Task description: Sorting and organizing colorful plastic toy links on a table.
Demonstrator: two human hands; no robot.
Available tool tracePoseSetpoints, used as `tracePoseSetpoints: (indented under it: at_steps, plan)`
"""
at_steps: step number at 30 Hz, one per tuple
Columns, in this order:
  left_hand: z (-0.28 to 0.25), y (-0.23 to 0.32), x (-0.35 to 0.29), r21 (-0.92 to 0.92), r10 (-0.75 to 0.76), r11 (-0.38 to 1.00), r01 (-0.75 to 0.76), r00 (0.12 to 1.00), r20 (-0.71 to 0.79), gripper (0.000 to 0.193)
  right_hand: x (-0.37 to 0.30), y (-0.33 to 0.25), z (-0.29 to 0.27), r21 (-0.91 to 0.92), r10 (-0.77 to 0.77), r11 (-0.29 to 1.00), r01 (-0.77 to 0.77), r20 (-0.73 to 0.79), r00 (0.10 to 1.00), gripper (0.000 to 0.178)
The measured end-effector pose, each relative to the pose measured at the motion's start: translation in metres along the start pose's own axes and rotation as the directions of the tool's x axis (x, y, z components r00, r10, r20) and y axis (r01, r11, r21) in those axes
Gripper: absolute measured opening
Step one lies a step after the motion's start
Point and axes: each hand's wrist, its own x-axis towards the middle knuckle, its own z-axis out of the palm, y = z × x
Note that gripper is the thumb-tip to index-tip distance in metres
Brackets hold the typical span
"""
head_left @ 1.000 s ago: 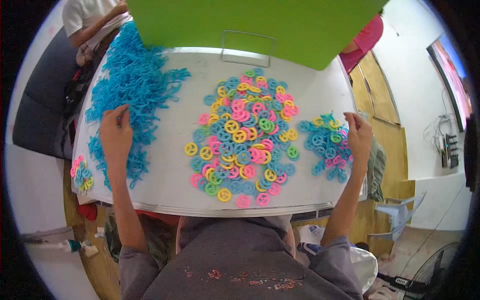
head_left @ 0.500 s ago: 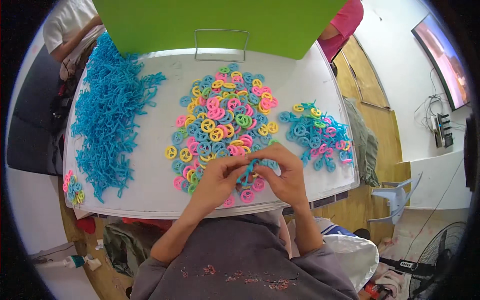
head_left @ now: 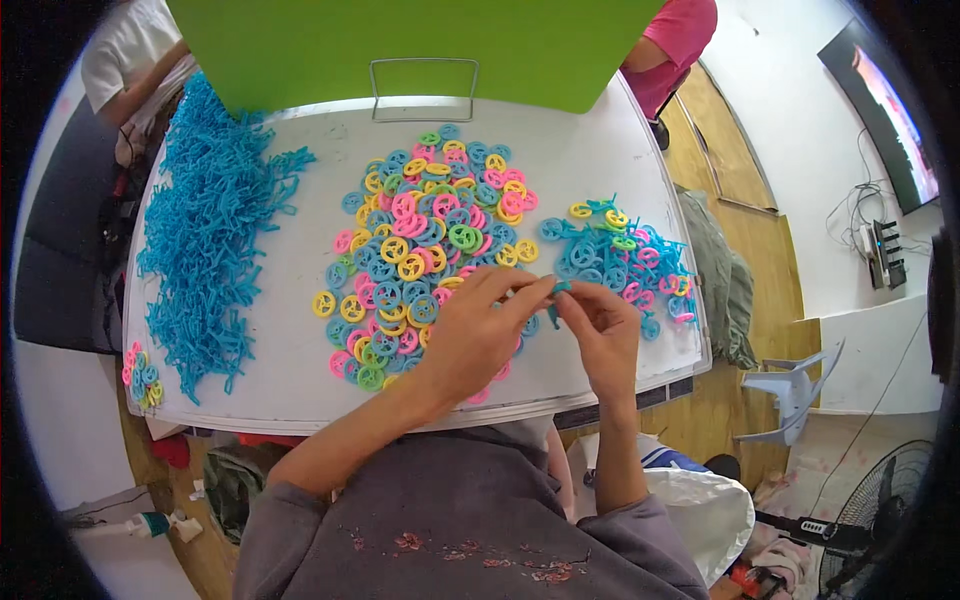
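A small blue plastic piece (head_left: 561,287) is pinched between my two hands over the front right of the white table. My left hand (head_left: 478,325) reaches across to it, fingertips closed at its left side. Closed on its other side are the thumb and fingers of my right hand (head_left: 603,328). My fingers cover most of the piece. Under and behind my left hand spreads a heap of small spoked plastic wheels (head_left: 430,225) in pink, yellow, blue and green. Beyond my right hand lies a smaller pile of blue pieces with coloured wheels (head_left: 615,262).
A long heap of blue plastic pieces (head_left: 205,235) covers the table's left side, with a few wheels (head_left: 143,375) near its front corner. A green panel (head_left: 400,45) with a wire frame (head_left: 424,62) stands at the back. Other people sit beyond both far corners. A fan (head_left: 865,525) stands lower right.
Both hands have moved right with the blue piece, from the front of the wheel heap toward the right-hand pile. My left hand has turned across. The view has shifted slightly.
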Motion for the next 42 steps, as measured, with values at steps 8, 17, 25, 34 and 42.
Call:
tracePoseSetpoints:
  at_steps: [8,17,25,34,42]
  plan:
    - [0.053,-0.066,0.039,0.387,-0.097,0.921,-0.043,0.937,0.335,0.016,0.011,0.015,-0.025,0.403,0.088,0.915,-0.022,-0.145,0.986,0.015]
    - [0.045,-0.072,0.047,0.173,-0.209,0.973,0.152,0.898,0.386,0.014,0.02,0.015,-0.013,0.341,0.096,0.939,-0.035,-0.162,0.982,0.011]
    - [-0.008,-0.025,0.021,-0.675,-0.507,0.411,0.612,0.769,0.389,0.017,0.023,0.014,0.01,0.115,-0.173,0.977,0.179,-0.06,0.983,0.014]
    - [-0.027,-0.033,0.007,-0.673,-0.589,0.214,0.708,0.643,0.489,0.015,0.024,0.022,0.03,0.043,-0.217,0.976,0.214,0.122,0.968,0.016]
    - [-0.017,-0.037,-0.003,-0.56,-0.643,0.54,0.628,0.738,0.207,0.01,0.022,0.01,0.051,0.162,-0.029,0.987,0.013,0.096,0.995,0.029]
